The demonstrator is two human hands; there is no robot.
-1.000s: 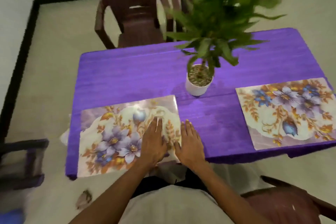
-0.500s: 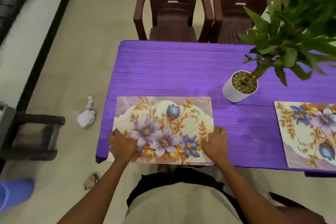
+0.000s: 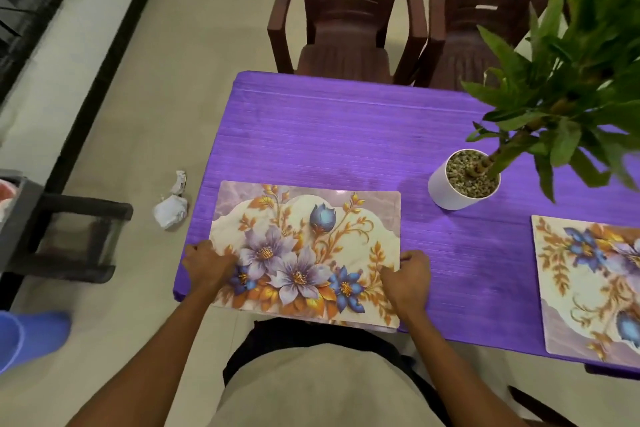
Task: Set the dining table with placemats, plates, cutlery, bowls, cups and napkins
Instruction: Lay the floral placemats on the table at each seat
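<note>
Placemat (image 3: pixel 304 246) position governs your next adjustment: it lies on the purple table (image 3: pixel 346 135) with its long axis running left to right, parallel to the near table edge, and its near edge overhangs that edge slightly toward your body. Your left hand (image 3: pixel 207 265) sits at the mat's left short edge, fingers curled onto it. Your right hand (image 3: pixel 407 279) sits at the right short edge, fingers curled and apparently pinching the mat's border; whether the thumb is under the mat cannot be determined. Both hands are equally near, one at each end of the long axis. Judged from this, the mat needs a push away from you to clear the overhang. A second placemat (image 3: pixel 588 284) already lies to the right, beyond the potted plant (image 3: pixel 462 184).
</note>
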